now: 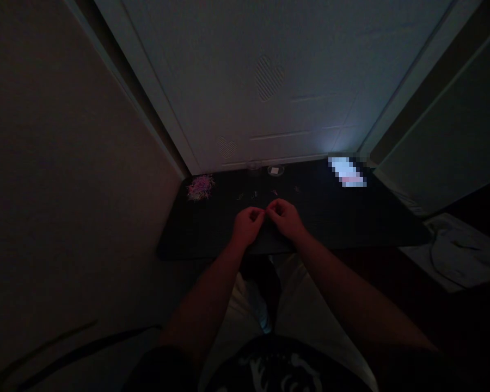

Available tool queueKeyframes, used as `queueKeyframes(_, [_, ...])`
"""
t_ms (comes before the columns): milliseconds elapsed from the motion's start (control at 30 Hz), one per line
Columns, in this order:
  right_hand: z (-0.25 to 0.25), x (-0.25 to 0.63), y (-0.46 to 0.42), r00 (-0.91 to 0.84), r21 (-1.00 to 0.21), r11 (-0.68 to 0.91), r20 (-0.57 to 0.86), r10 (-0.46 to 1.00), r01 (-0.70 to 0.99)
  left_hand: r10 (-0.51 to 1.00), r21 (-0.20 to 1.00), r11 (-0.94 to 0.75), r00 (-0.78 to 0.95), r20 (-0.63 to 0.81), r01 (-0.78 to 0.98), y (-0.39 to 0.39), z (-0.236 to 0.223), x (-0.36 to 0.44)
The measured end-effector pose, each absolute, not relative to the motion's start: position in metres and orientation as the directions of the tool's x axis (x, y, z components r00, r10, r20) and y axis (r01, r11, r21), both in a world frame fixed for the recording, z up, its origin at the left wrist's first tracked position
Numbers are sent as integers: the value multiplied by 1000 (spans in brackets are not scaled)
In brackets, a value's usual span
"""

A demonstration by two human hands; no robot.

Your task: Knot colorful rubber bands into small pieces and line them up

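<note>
Above the front part of a dark table (196, 234), my left hand (247, 224) and my right hand (285, 216) meet fingertip to fingertip. Both are closed in a pinch, thumb against forefinger. Whatever lies between the fingertips is too small and dark to make out. Just beyond the hands, several tiny thin pieces lie in a loose row, among them a pale one (254, 194) and a pinkish one (274, 192). A heap of pink and purple thin strands (201, 187) sits at the table's left end.
Along the back edge stand a small round clear dish (275, 171) with a white square in it and a faint clear container (253, 165). A bright, pixelated screen (347, 172) glows at the back right. A white panel with hearts (269, 79) rises behind the table.
</note>
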State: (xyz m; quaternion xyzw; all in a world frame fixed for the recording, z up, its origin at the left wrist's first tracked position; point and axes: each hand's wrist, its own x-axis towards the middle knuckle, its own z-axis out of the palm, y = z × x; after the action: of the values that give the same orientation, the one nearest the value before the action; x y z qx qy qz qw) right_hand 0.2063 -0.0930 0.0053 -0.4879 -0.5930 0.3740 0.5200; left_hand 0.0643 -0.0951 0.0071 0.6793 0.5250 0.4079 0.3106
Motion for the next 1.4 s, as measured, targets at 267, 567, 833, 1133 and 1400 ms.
queueKeyframes(267, [5,210,-91,78,-984,178,179,981,10,969,827,-245,152,194,505,-97,8,66])
queueKeyframes(567, [5,207,-92,-3,-954,223,227,974,200,963,868,-270,122,241,416,-95,7,63])
queueKeyframes(833, [3,209,-91,-15,-969,204,204,979,142,966,895,-254,133,220,365,-96,9,62])
queueKeyframes(1133, [6,209,-93,-11,-971,201,201,979,131,967,909,-251,122,222,332,-95,6,61])
queueKeyframes(1400, [7,210,-93,-51,-969,203,198,979,138,961,897,-273,147,235,349,-95,5,60])
